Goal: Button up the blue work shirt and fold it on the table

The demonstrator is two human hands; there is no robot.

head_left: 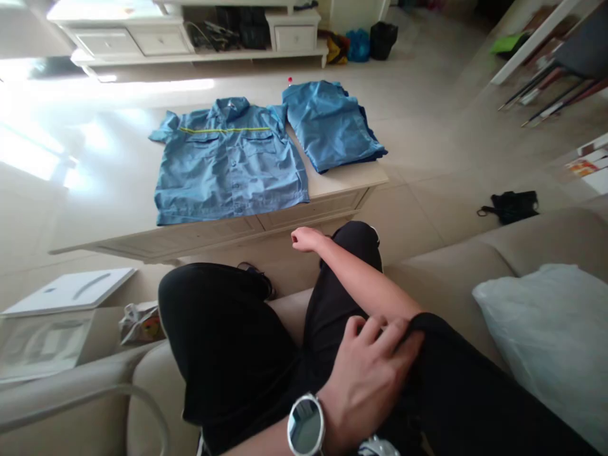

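I sit on a beige sofa (498,253) with my legs in black trousers. My left hand (370,373), a watch on its wrist, lies on my right arm, its fingers pressed onto the edge of the black sleeve (427,335). My right hand (306,239) reaches forward over my knee, curled into a loose fist with nothing seen in it. In front of me on the low cream table (342,183), a blue work shirt (228,158) with a yellow stripe lies spread flat. A folded blue garment (327,126) lies to its right.
A white cushion (546,335) rests on the sofa at my right. On the tiled floor lies a black object (510,206). To my left are a white box (71,291) and a crumpled packet (140,323). A white cabinet (166,38) lines the far wall.
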